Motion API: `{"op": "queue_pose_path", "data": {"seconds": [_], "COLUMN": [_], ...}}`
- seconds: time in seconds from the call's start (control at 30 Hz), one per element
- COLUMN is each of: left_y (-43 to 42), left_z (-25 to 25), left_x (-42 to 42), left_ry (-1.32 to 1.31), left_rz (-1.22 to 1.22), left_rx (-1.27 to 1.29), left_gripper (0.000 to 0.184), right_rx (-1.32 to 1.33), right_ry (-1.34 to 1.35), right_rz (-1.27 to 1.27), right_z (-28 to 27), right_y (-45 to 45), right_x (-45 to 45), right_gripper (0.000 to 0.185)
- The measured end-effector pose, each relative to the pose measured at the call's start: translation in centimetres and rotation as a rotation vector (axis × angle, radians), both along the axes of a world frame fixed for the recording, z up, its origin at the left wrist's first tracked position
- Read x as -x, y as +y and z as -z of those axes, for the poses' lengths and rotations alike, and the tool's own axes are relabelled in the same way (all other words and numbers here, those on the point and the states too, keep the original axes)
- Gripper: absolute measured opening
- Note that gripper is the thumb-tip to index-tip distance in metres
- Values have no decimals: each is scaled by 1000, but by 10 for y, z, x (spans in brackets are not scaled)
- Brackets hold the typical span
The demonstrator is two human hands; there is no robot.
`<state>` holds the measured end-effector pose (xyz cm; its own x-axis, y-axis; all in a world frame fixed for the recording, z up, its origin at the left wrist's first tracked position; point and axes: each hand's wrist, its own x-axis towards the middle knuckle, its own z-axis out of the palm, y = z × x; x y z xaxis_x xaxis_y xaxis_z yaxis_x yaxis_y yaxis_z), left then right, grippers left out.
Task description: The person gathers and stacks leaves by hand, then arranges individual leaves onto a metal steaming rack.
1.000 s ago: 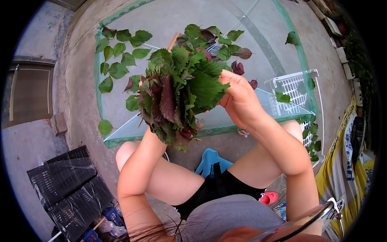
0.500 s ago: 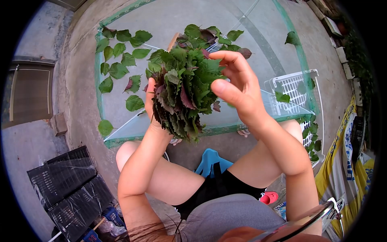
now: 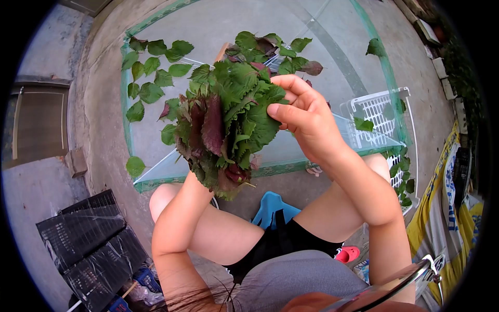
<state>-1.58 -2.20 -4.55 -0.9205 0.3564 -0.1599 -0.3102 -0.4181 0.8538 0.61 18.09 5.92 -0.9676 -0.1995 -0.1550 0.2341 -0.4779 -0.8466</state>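
The thick bundle of leaves (image 3: 228, 125), green with dull purple among them, hangs in the air above the near edge of the mesh net (image 3: 234, 18). It looks light for its bulk, soft and floppy, with thin blades likely to tear or crease under a hard squeeze; if damp, they may slip over one another. The left forearm (image 3: 174, 223) rises to it from about 7 o'clock, but leaves hide the left grip, so I cannot tell how it closes. The right hand (image 3: 309, 117) is at 2 to 3 o'clock, thumb and forefinger pinching an outer leaf edge. The safest hold is probably low and loose around the stems, mostly hidden, with only light fingertips on the rims. Loose leaves (image 3: 150, 92) lie on the net toward 10 o'clock.
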Motion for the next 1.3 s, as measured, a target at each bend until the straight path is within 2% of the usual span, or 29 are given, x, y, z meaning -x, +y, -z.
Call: {"op": "queue_pose_path", "data": {"seconds": [0.07,0.1,0.17,0.27,0.33,0.37,0.43,0.47,0.5,0.57,0.6,0.7,0.77,0.8,0.83,0.9,0.93,1.03,1.13,1.2,1.3], "left_y": [1,7,10,5,13,18,14,13,14,17,17,17,11,16,15,15,17,18,26,29,29], "left_z": [-7,-32,-43,-28,-53,-66,-64,-66,-66,-74,-74,-71,-60,-64,-64,-68,-80,-81,-80,-76,-70], "left_x": [-2,-5,-6,-4,-11,-14,-15,-16,-16,-21,-21,-20,-19,-17,-17,-21,-24,-28,-31,-32,-32], "left_ry": [41,-59,-160,145,-196,-336,-280,-230,-208,-177,-177,-206,-239,-154,-154,-125,-161,-122,-162,-193,-219], "left_rz": [13,-3,-20,134,-62,-178,-80,5,33,15,17,-17,21,137,139,108,44,136,113,92,-4], "left_rx": [24,-171,-367,330,-262,-543,-428,-495,-492,-288,-289,-272,-378,-644,-643,-448,-107,-58,-116,-185,-239], "left_gripper": [43,45,47,57,60,61,59,59,60,63,63,67,68,59,59,59,76,77,73,67,65], "right_rx": [13,34,55,39,-309,-309,-631,-655,-655,-535,-463,-419,-441,-462,-462,-584,-585,-613,-740,-982,-1170], "right_ry": [-24,-18,-12,8,294,294,598,596,596,516,485,366,365,363,364,389,388,373,393,884,1067], "right_rz": [4,1,-2,-5,195,195,305,313,313,277,317,300,300,300,303,306,309,356,393,546,559], "right_z": [0,0,0,4,14,14,10,5,8,18,16,7,7,7,6,3,4,2,-5,2,-6], "right_y": [-1,-2,-2,-4,-8,-8,-8,-7,-6,-3,-6,-6,-4,-2,-1,2,3,4,6,6,-5], "right_x": [0,0,0,0,0,1,3,2,3,5,4,3,2,2,3,5,7,9,10,12,-3], "right_gripper": [36,37,37,40,43,43,48,43,43,34,23,20,18,16,16,16,16,17,21,23,22]}}
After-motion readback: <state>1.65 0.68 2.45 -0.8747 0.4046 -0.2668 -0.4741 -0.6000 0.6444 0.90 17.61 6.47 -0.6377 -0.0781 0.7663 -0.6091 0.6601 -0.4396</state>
